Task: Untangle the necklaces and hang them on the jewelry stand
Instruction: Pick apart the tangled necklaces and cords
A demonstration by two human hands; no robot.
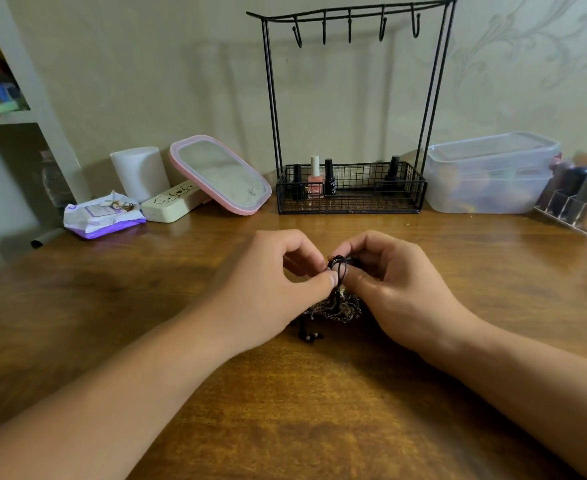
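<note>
Item: tangled clump of black cord and metal chain necklaces (337,306), on table. We pinch its black loop between left hand (278,282) and right hand (389,278); clump hangs below, black wire jewelry stand (351,188) beyond.

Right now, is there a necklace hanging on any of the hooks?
No, all five hooks on the jewelry stand are bare; the necklaces are tangled on the table between both hands.
</note>
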